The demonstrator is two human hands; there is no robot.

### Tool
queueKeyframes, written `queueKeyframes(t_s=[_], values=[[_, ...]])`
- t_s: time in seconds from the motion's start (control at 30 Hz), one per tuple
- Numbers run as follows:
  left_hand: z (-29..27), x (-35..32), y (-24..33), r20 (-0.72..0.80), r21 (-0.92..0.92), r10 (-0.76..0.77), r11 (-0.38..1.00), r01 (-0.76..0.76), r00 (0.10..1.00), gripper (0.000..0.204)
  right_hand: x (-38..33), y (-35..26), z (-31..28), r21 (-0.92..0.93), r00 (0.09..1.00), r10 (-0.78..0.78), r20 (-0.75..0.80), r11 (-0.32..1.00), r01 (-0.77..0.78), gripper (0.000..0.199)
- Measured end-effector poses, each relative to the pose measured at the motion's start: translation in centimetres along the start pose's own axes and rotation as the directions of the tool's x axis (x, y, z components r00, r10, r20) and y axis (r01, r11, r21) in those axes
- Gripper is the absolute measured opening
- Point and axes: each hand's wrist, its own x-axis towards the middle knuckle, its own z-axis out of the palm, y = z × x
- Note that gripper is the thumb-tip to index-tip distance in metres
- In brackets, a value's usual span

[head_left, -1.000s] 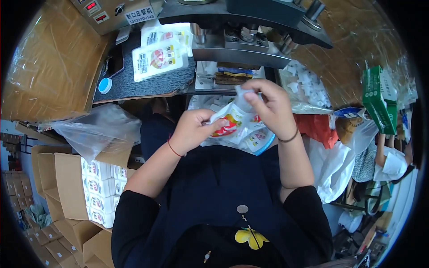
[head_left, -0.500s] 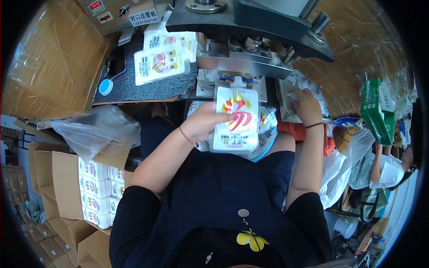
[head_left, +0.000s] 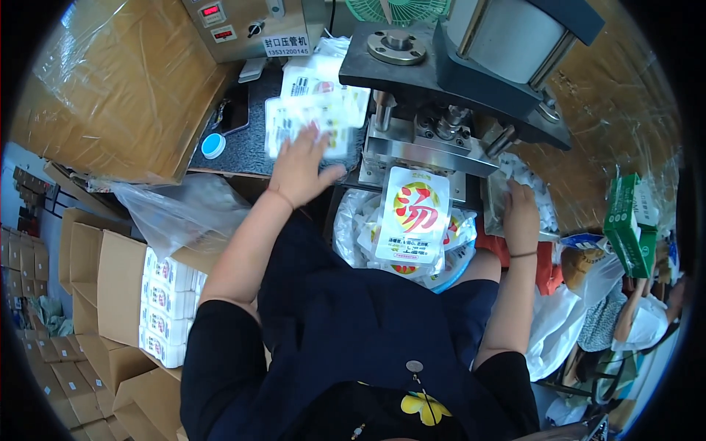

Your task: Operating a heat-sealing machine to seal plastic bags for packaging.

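A white flat pouch with red and yellow print (head_left: 413, 213) hangs at the press's lower jaw, its top edge close to the metal, and neither hand touches it. My left hand (head_left: 300, 167) is over a small pile of similar white pouches (head_left: 323, 88) on the grey bench mat, fingers stretched out over the top one. My right hand (head_left: 521, 213) is at the near side of a tray of small white pieces (head_left: 540, 192); its fingertips dip toward the pieces and are partly hidden. Behind the hanging pouch, more pouches (head_left: 368, 235) lie in a clear plastic bag over my lap.
The press (head_left: 448, 81) stands over the bench, with a control box (head_left: 254, 29) at its left. A blue-lidded tub (head_left: 213, 145) and dark phone (head_left: 235, 110) lie on the mat. A carton of stacked packs (head_left: 163, 301) stands lower left; a green box (head_left: 631, 220) is at right.
My left hand has let go of the printed pouch, which stays at the press, and has moved up left to the pile. My right hand stays by the tray. The view has shifted.
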Motion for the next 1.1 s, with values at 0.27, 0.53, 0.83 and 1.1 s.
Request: queueKeyframes(t_s=[0.27,0.53,0.83,1.1], values=[[-1.0,-5.8,4.9,0.161,-0.961,-0.250,0.181,0.209,0.955,0.022,-1.6,-8.7,-2.7,0.476,0.936,-0.350,-0.045,0.816,0.328,0.010],[-1.3,-6.4,12.5,0.433,-0.892,0.093,0.189,0.411,0.897,0.027,-0.7,-12.7,-3.8,0.805,0.953,-0.290,0.090,0.584,0.102,0.010],[-1.7,-6.7,16.9,0.578,-0.733,0.328,-0.195,0.652,0.747,0.034,-1.3,-8.6,-6.0,0.634,0.913,-0.338,0.227,0.763,0.125,0.019],[-0.2,-6.8,17.5,0.582,-0.586,0.471,-0.321,0.744,0.662,0.029,-1.3,-5.8,-4.8,0.466,0.912,-0.341,0.228,0.861,0.205,0.024]])
